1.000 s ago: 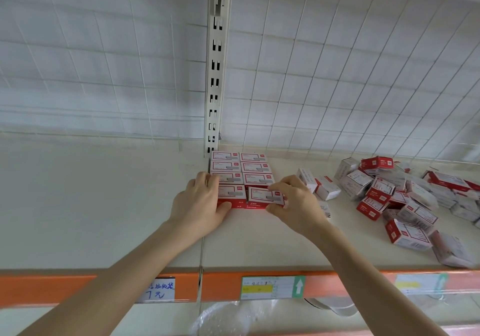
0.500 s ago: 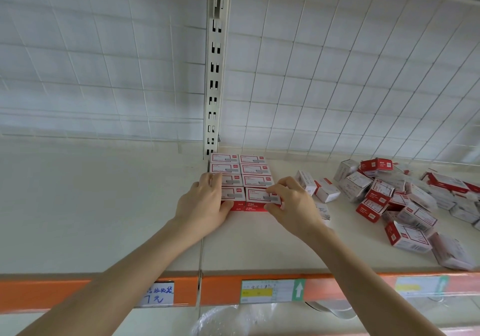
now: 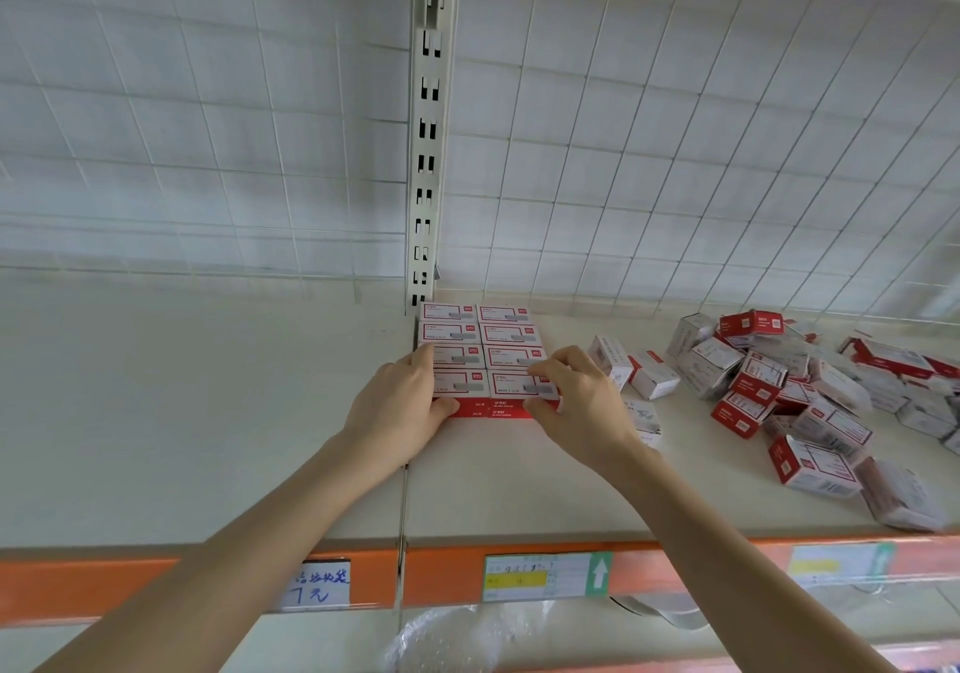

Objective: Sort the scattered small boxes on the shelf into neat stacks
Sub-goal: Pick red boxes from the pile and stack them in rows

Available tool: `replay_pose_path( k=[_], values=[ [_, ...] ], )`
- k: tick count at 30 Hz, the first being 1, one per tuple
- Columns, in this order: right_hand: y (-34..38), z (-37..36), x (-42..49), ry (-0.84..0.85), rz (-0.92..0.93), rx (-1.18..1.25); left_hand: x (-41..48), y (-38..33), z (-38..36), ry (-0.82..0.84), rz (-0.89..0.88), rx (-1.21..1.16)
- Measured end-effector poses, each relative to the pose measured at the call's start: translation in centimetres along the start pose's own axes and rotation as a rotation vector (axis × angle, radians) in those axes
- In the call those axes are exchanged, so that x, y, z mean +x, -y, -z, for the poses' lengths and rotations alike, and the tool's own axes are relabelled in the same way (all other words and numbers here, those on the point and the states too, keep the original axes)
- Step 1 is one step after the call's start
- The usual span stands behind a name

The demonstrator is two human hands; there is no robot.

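I'm squaring the block of small red-and-white cardboard boxes (image 3: 483, 345) at frame centre on the pale shelf (image 3: 208, 412). My left hand (image 3: 400, 412) is gripping its front-left corner as a stop, my right hand (image 3: 582, 407) pinching the front-right box (image 3: 511, 385) flush. Loose pile (image 3: 779, 391) waiting at right.

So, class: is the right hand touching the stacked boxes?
Touching. Head view: the right hand pinches the front-right box of the stacked boxes.

Soft, even, fairly bright light fills the view, perhaps from overhead, and only faint shadows lie on the shelf (image 3: 208, 412). Nothing glares. Wide-angle distortion bends the wire grid (image 3: 675, 152) and orange front rail (image 3: 156, 579) toward the borders. The loose boxes (image 3: 810, 469) at far right look soft.
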State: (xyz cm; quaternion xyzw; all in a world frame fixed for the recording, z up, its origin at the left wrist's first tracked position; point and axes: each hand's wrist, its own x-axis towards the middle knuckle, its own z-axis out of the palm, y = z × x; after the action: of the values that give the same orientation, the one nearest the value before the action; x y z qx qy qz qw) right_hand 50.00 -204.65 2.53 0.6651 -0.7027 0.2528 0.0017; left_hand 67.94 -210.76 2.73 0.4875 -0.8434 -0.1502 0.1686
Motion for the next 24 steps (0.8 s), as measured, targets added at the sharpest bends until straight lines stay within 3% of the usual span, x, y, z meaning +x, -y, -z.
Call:
replay_pose_path(
  k=[16,20,24],
  values=[
    [-0.2,-0.5,-0.2,-0.057,0.042,-0.021,-0.3,0.0,-0.2,-0.008,0.02,0.086],
    [-0.3,0.0,-0.7,-0.105,0.048,-0.076,-0.6,-0.8,-0.2,-0.084,-0.051,0.246],
    [-1.0,1.5,-1.7,-0.115,-0.005,-0.145,-0.2,-2.5,-0.6,-0.119,-0.24,0.311]
  ],
)
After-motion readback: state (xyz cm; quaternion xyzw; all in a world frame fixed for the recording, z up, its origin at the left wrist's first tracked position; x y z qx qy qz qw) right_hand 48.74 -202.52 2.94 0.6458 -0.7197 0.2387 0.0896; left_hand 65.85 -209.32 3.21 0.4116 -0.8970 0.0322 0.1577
